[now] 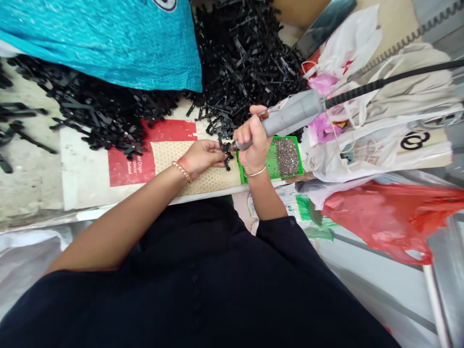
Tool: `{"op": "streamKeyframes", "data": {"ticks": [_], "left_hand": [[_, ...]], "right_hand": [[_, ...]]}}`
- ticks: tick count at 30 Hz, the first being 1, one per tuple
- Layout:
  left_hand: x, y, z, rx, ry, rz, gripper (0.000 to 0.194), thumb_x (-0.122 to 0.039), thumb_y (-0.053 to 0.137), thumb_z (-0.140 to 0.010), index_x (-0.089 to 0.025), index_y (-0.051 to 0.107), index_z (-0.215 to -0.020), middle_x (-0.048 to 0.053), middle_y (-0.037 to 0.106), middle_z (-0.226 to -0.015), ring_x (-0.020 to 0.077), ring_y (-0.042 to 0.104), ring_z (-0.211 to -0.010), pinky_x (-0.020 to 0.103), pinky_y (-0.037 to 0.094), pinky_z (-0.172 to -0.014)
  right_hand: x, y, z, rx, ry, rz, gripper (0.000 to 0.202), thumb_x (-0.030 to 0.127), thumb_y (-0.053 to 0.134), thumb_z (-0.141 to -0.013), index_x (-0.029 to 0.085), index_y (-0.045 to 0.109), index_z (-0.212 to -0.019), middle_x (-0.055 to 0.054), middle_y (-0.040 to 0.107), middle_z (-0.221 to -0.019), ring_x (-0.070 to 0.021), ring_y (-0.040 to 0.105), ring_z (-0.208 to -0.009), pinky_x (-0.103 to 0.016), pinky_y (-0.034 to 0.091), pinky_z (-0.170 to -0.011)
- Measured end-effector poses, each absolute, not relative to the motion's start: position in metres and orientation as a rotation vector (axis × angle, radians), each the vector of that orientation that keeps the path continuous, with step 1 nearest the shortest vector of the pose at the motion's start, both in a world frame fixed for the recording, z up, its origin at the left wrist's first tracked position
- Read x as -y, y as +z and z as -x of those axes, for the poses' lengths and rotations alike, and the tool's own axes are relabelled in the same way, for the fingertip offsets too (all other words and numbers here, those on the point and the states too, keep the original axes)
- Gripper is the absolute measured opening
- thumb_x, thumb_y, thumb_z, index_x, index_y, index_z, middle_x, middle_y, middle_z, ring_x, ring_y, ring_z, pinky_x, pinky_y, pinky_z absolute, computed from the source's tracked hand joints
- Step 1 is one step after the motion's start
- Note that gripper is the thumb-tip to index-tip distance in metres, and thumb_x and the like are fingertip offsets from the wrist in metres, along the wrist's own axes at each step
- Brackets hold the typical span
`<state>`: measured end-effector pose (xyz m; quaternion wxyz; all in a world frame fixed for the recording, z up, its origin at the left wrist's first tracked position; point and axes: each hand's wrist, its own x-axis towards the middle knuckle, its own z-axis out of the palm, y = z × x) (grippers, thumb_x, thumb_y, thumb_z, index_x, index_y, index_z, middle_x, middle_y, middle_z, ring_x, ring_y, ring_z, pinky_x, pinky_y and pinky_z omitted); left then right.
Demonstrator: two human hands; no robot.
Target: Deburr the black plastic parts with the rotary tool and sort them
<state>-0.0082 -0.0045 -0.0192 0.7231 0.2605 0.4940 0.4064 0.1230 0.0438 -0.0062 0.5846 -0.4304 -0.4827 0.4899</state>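
My right hand [254,145] is wrapped round a grey electric screwdriver [293,114], which lies tilted with its tip pointing left. That tip meets a small black plastic part [226,151]. The fingers of my left hand [205,157] pinch the same part from the left, above a beige dimpled mat [174,159]. Under and to the right of my right hand is a green tray [301,166] with many small metal screws [288,157]. Whether a screw sits at the tip is too small to tell.
Heaps of black plastic parts [250,63] cover the back of the table [83,179]. A blue bag [108,43] lies over some at the left. White plastic bags [377,140] and a red bag [391,212] are at the right. A coiled cord [409,38] and a black cable [391,79] run to the upper right.
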Motion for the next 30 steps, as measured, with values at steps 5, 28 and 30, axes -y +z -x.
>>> {"op": "streamKeyframes", "data": {"ticks": [5,28,30], "left_hand": [[0.005,-0.017,0.008,-1.092,0.892,-0.580,0.023,-0.003,0.094,-0.067,-0.011,0.073,-0.076,0.002,0.072,-0.070,0.0126,0.071,-0.066,0.034,0.067,-0.087],[0.004,-0.022,0.010,-1.092,0.885,-0.603,0.027,-0.007,0.097,-0.066,-0.012,0.073,-0.076,0.001,0.073,-0.072,0.0125,0.071,-0.067,0.035,0.068,-0.089],[0.004,-0.023,0.010,-1.095,0.882,-0.606,0.028,-0.008,0.098,-0.065,-0.012,0.073,-0.076,0.001,0.073,-0.071,0.0129,0.071,-0.067,0.036,0.068,-0.089]], "right_hand": [[-0.039,0.005,-0.119,1.106,1.121,0.972,0.059,0.087,0.070,-0.078,0.036,0.055,-0.103,0.010,0.030,-0.058,-0.0149,0.036,-0.047,-0.035,0.045,-0.051],[-0.041,-0.011,-0.120,1.211,1.119,0.913,0.056,0.084,0.065,-0.084,0.035,0.051,-0.109,0.008,0.033,-0.065,-0.0152,0.039,-0.051,-0.034,0.045,-0.053],[-0.040,-0.011,-0.121,1.241,1.124,0.973,0.059,0.087,0.062,-0.084,0.036,0.051,-0.110,0.007,0.036,-0.066,-0.0169,0.042,-0.053,-0.036,0.047,-0.055]]}}
